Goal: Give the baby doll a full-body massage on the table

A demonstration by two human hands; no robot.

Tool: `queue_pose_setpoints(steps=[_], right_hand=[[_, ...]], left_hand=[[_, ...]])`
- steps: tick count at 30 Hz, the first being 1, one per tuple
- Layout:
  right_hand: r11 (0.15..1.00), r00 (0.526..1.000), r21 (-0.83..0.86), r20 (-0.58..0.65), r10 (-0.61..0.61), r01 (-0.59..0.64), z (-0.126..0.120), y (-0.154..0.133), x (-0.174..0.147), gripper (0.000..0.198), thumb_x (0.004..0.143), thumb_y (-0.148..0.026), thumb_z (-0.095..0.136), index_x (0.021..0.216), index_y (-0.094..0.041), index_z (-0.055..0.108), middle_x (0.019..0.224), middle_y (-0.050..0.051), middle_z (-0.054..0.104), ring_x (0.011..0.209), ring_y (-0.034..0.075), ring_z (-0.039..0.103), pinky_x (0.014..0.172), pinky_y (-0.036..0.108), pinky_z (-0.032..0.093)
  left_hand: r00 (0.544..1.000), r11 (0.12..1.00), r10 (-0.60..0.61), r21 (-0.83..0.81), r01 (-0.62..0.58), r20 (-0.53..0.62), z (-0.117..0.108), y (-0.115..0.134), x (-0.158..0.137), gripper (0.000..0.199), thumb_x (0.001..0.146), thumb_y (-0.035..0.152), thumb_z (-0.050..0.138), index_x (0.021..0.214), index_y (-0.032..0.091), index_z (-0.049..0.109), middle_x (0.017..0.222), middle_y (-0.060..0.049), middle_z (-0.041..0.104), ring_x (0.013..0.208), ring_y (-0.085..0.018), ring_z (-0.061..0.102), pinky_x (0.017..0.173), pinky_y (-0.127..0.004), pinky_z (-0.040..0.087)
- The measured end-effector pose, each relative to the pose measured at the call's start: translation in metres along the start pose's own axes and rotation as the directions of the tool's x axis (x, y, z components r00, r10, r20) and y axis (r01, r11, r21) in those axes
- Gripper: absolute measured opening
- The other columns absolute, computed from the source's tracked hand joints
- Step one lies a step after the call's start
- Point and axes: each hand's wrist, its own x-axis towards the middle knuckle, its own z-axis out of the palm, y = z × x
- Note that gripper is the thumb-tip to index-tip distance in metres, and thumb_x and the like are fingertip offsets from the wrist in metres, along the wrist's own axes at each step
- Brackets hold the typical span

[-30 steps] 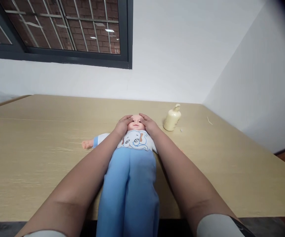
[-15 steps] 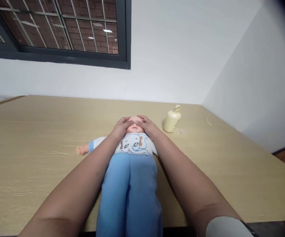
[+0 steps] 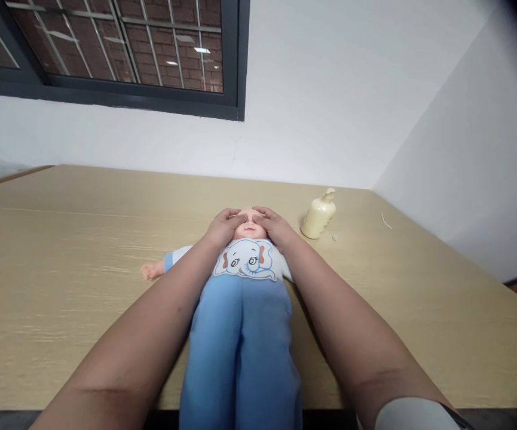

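Note:
A baby doll (image 3: 240,334) in a white top with an elephant face and blue trousers lies on its back, its head at the far end. Around the left side of its head is my left hand (image 3: 225,227), fingers curved along the head and thumb across the eye area. My right hand (image 3: 276,227) cups the other side the same way, its thumb near the nose. Between the thumbs the doll's forehead, nose and mouth show; its eyes are covered. One doll hand (image 3: 152,270) sticks out past my left forearm.
The doll rests on a wood-toned table (image 3: 83,239). A cream pump bottle (image 3: 318,216) stands right of its head, with a small pale bit (image 3: 334,237) beside it and a thin pale strip (image 3: 386,221) farther right. A barred window (image 3: 150,54) is in the wall behind.
The view has shifted slightly, so everything sits a little farther right. My thumbs have drawn slightly apart over the doll's face, while both hands stay around its head.

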Motion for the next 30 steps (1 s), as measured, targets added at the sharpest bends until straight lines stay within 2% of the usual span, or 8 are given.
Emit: queue_pose_setpoints(steps=[5, 9, 14, 19, 22, 26, 30], right_hand=[[0.987, 0.997, 0.146, 0.058, 0.059, -0.067, -0.004, -0.002, -0.003, 0.056, 0.074, -0.027, 0.074, 0.128, -0.024, 0.058, 0.116, 0.006, 0.069, 0.105, 0.024, 0.067, 0.097, 0.04, 0.053], [0.968, 0.99, 0.206, 0.057, 0.131, -0.14, -0.007, -0.008, -0.008, 0.062, 0.074, -0.021, 0.071, 0.134, -0.024, 0.055, 0.129, 0.008, 0.064, 0.111, 0.026, 0.065, 0.1, 0.044, 0.051], [0.978, 0.99, 0.162, 0.066, 0.125, -0.134, -0.009, -0.009, -0.008, 0.064, 0.071, -0.02, 0.072, 0.133, -0.023, 0.056, 0.137, 0.008, 0.059, 0.115, 0.026, 0.063, 0.103, 0.044, 0.049], [1.0, 1.0, -0.006, 0.014, 0.027, -0.027, -0.006, -0.001, -0.002, 0.057, 0.072, -0.037, 0.077, 0.125, -0.026, 0.059, 0.119, 0.006, 0.068, 0.105, 0.026, 0.067, 0.096, 0.042, 0.052], [0.996, 1.0, -0.088, -0.014, 0.016, -0.018, -0.005, 0.0, 0.001, 0.057, 0.071, -0.044, 0.079, 0.121, -0.026, 0.059, 0.109, 0.005, 0.071, 0.099, 0.025, 0.068, 0.09, 0.041, 0.054], [0.993, 1.0, -0.119, -0.007, 0.002, -0.003, -0.003, -0.001, 0.001, 0.054, 0.072, -0.045, 0.078, 0.119, -0.025, 0.061, 0.108, 0.005, 0.072, 0.098, 0.024, 0.068, 0.09, 0.039, 0.054], [0.995, 1.0, -0.093, -0.012, -0.018, 0.017, -0.004, -0.001, 0.002, 0.05, 0.074, -0.042, 0.076, 0.119, -0.024, 0.064, 0.115, 0.005, 0.071, 0.105, 0.024, 0.066, 0.096, 0.039, 0.052]], left_hand=[[0.995, 0.99, -0.042, -0.131, 0.054, 0.089, -0.005, -0.004, 0.003, 0.039, 0.064, 0.027, 0.082, 0.099, 0.016, 0.068, 0.095, -0.011, 0.072, 0.085, -0.026, 0.069, 0.078, -0.039, 0.055], [0.988, 0.976, -0.075, -0.194, 0.101, 0.136, -0.01, -0.007, 0.005, 0.044, 0.065, 0.021, 0.079, 0.107, 0.014, 0.068, 0.105, -0.015, 0.071, 0.09, -0.029, 0.069, 0.081, -0.042, 0.055], [0.985, 0.972, -0.067, -0.212, 0.101, 0.161, -0.011, -0.008, 0.006, 0.047, 0.062, 0.018, 0.078, 0.108, 0.014, 0.068, 0.105, -0.015, 0.071, 0.091, -0.029, 0.069, 0.082, -0.042, 0.055], [0.985, 0.984, -0.063, -0.155, 0.089, 0.161, -0.002, -0.005, 0.006, 0.045, 0.064, 0.024, 0.08, 0.106, 0.016, 0.067, 0.096, -0.012, 0.073, 0.084, -0.027, 0.07, 0.074, -0.036, 0.054], [0.985, 0.988, -0.092, -0.108, 0.108, 0.148, 0.002, -0.004, 0.007, 0.044, 0.063, 0.025, 0.083, 0.104, 0.017, 0.067, 0.09, -0.012, 0.073, 0.079, -0.029, 0.07, 0.069, -0.037, 0.055], [0.986, 0.99, -0.094, -0.091, 0.107, 0.136, 0.001, -0.005, 0.009, 0.042, 0.062, 0.026, 0.084, 0.1, 0.017, 0.068, 0.089, -0.012, 0.073, 0.078, -0.029, 0.071, 0.069, -0.038, 0.055], [0.986, 0.988, -0.066, -0.129, 0.086, 0.15, -0.001, -0.006, 0.009, 0.038, 0.064, 0.025, 0.083, 0.098, 0.015, 0.07, 0.09, -0.012, 0.074, 0.078, -0.027, 0.07, 0.072, -0.036, 0.055]])
